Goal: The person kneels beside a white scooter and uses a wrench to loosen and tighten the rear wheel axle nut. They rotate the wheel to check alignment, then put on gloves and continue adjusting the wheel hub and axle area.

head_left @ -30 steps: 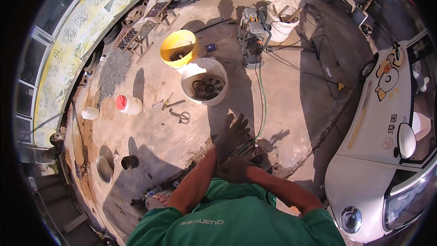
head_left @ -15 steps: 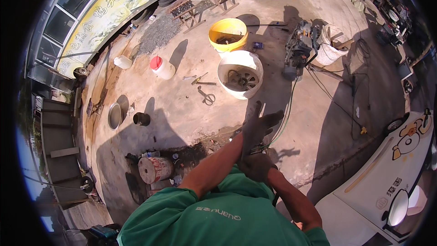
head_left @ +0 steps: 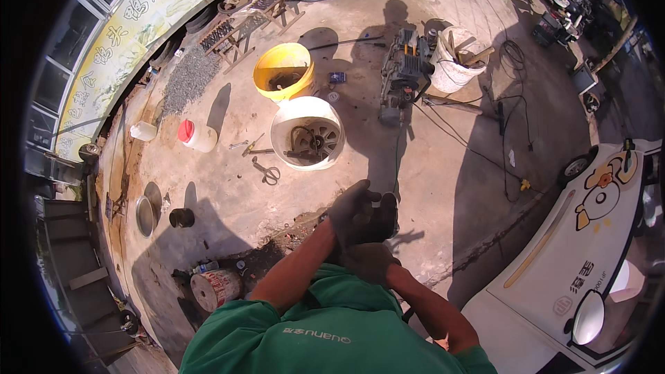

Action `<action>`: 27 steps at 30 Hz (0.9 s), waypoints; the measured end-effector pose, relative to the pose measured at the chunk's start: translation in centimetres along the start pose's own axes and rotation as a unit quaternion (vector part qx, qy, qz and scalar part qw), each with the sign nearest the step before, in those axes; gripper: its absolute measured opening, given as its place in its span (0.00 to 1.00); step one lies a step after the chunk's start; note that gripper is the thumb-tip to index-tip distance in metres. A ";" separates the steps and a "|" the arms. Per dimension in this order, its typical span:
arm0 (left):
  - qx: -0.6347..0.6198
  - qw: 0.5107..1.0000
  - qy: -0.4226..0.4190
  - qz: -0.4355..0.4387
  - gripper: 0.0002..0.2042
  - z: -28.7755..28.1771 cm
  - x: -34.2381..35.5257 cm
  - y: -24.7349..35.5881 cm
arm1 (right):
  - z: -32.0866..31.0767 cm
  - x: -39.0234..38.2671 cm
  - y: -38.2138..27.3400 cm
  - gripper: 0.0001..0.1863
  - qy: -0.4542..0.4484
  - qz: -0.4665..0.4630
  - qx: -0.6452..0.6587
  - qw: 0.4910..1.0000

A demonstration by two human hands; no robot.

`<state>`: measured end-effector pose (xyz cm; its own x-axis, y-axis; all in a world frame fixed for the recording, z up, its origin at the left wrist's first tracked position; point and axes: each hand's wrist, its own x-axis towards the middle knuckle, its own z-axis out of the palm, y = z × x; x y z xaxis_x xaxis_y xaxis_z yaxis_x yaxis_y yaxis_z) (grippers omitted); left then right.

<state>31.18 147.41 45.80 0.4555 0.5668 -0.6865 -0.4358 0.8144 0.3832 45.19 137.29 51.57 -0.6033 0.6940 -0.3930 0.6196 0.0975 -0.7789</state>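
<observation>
Both my hands wear dark work gloves and are close together in front of my green shirt. My left hand (head_left: 348, 215) is bent, its fingers curled beside a dark rounded shape with a pale rim; whether that shape is held or part of the glove I cannot make out. Just below it, my right hand (head_left: 370, 262) closes round the cuff of the left glove at the wrist. Beyond the hands stands a white bucket (head_left: 278, 140) with a spoked wheel-like part (head_left: 323, 143) inside. Left of it lie dark-handled shears (head_left: 267, 172) and a hammer (head_left: 258, 150).
A yellow bucket (head_left: 301, 83) stands behind the white one. A motor unit (head_left: 404, 73) and another white bucket (head_left: 454, 76) with sticks are farther right. A red-lidded jug (head_left: 201, 137) and a drum (head_left: 216, 289) are left. A white vehicle (head_left: 547, 263) is right; cables cross the ground.
The view has shifted, moving the scene left and slightly down. My left hand's outstretched fingers have curled in. My right hand stays at the left wrist.
</observation>
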 end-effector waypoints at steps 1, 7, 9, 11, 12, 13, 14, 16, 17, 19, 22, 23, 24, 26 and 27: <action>0.004 0.999 0.023 0.027 0.22 -0.7 1.0 0.7 | -1.4 0.3 1.3 0.25 0.006 0.011 0.018 1.000; 0.023 0.986 0.162 0.041 0.18 -6.5 5.8 7.3 | -11.5 4.0 11.3 0.23 0.086 0.035 0.050 0.994; -0.010 0.997 0.060 0.054 0.25 -6.5 7.0 8.9 | -16.2 3.5 14.8 0.23 0.045 0.165 0.140 0.975; 0.007 0.996 0.090 -0.001 0.29 -5.8 8.3 10.5 | -20.0 2.6 17.5 0.23 0.054 0.227 0.168 0.958; 0.021 0.998 0.060 -0.015 0.30 -5.3 9.0 11.4 | -21.5 1.8 18.7 0.22 0.082 0.243 0.211 0.943; 0.048 0.996 0.077 -0.015 0.33 -4.6 9.7 11.7 | -22.8 0.8 19.7 0.22 0.108 0.257 0.256 0.926; 0.066 0.992 0.093 -0.046 0.33 -4.0 10.3 12.1 | -24.0 0.1 20.7 0.21 0.126 0.264 0.284 0.913; 0.098 0.985 0.113 -0.085 0.33 -2.9 12.1 13.0 | -26.1 -1.8 22.3 0.22 0.136 0.314 0.295 0.892; 0.111 0.984 0.107 -0.088 0.33 -2.4 13.0 13.2 | -27.0 -2.7 22.9 0.22 0.140 0.330 0.283 0.890; 0.045 0.986 0.121 -0.109 0.29 -1.6 14.6 13.6 | -28.5 -4.4 23.9 0.22 0.158 0.319 0.181 0.917; 0.045 0.991 0.080 -0.097 0.25 -0.7 16.4 13.3 | -31.0 -6.4 25.5 0.20 0.197 0.344 0.181 0.900; 0.049 0.989 0.097 -0.101 0.25 -0.3 17.2 13.3 | -31.9 -7.0 26.2 0.20 0.192 0.362 0.191 0.892; 0.052 0.987 0.115 -0.104 0.24 0.2 17.9 13.3 | -32.9 -7.4 27.1 0.21 0.192 0.365 0.191 0.891; -0.031 0.991 0.084 -0.099 0.20 1.6 19.5 13.6 | -34.9 -7.8 29.6 0.21 0.206 0.378 0.230 0.873; -0.021 0.990 0.101 -0.097 0.20 2.7 20.4 13.7 | -36.1 -7.9 31.1 0.21 0.215 0.371 0.242 0.870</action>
<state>36.55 170.49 38.71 0.3715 0.3595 -0.8560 -0.3892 0.8973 0.2080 87.35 160.63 48.12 0.1812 0.6507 -0.7374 0.4112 -0.7313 -0.5442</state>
